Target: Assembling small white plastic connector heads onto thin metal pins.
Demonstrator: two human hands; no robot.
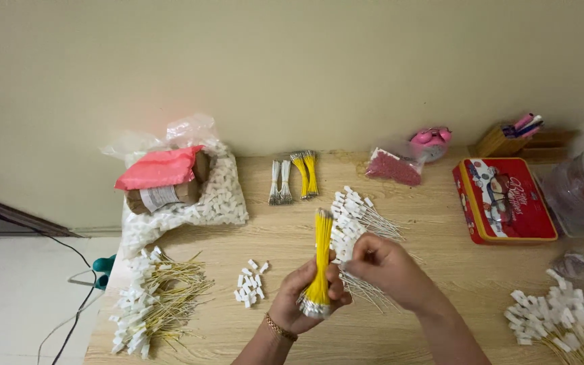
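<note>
The left hand (309, 297) is gripping an upright bundle of thin yellow wires (322, 260) over the wooden bench (441, 236), while the right hand (383, 267) is pinching together just beside it

We had one head-worn view, looking steeply down and forward over the wooden table (441, 230), near enough that the wall (292, 61) filled twelve o'clock and forearms entered at six.

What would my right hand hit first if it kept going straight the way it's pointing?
Probably the yellow wire bundle upright in the left hand: the right hand points left, fingertips already beside it. Depth is unclear.
</note>
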